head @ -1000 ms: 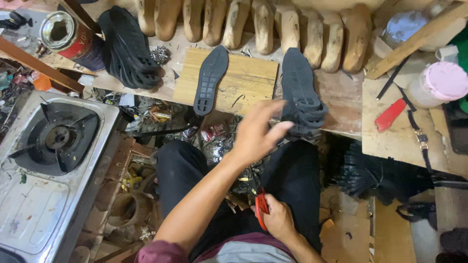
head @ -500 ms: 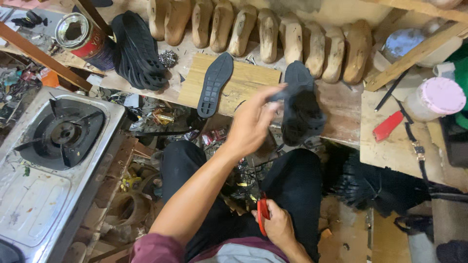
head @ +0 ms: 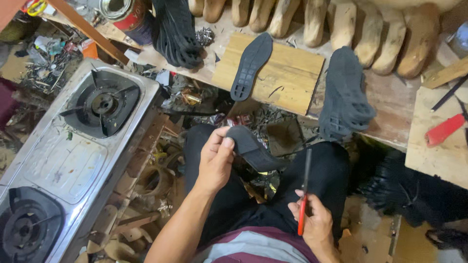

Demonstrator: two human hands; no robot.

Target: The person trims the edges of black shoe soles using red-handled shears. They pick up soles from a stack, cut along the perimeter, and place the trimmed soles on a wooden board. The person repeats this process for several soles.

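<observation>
My left hand [head: 216, 158] grips a dark rubber shoe sole [head: 253, 150] by one end and holds it over my lap. My right hand [head: 312, 219] holds a red-handled cutter [head: 304, 190] with its dark blade pointing up, close beside the sole. On the bench ahead a single black sole [head: 251, 65] lies on a wooden board [head: 287, 80]. A stack of black soles [head: 343, 95] sits to the right of that board.
A steel two-burner gas stove [head: 73, 156] stands at my left. A row of wooden shoe lasts [head: 341, 24] lines the back of the bench. Another pile of black soles [head: 175, 34] and a tin can [head: 122, 9] sit at back left. A red tool [head: 443, 129] lies on the right board.
My left hand reached to the stack of soles on the bench, took one sole and drew it back over my lap. My right hand raised the cutter's blade upward.
</observation>
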